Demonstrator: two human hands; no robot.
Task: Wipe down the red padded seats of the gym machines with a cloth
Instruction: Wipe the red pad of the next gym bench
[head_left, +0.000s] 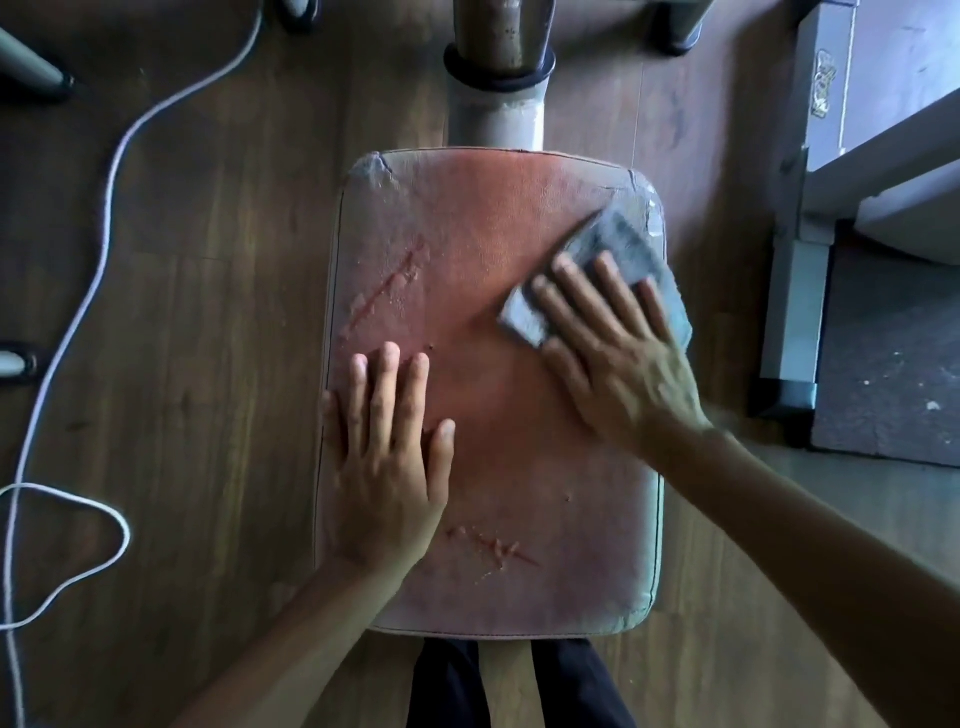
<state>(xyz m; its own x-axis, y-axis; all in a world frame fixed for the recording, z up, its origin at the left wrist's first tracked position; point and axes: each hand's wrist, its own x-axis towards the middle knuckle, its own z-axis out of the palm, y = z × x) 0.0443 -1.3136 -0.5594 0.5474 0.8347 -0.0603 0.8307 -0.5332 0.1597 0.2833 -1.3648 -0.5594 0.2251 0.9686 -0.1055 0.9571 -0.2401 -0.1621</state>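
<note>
While the left hand (387, 457) lies flat on the red padded seat (488, 291), the right hand (623, 358) presses a grey cloth (608, 244) near the far right corner.

Both hands have their fingers straight and slightly spread. The left is palm down, holding nothing, with its outer side along the seat's left edge. The right lies flat over the folded cloth, whose outer side reaches the seat's right edge. Bare upholstery lies open between the hands and toward the far left corner, with scuffed tears in two places. A pale post (496, 119) meets the far edge. A white cord (109, 171) loops over the wooden floor (208, 312), well left of the seat – a grey machine frame (795, 291) stands near the right side.
</note>
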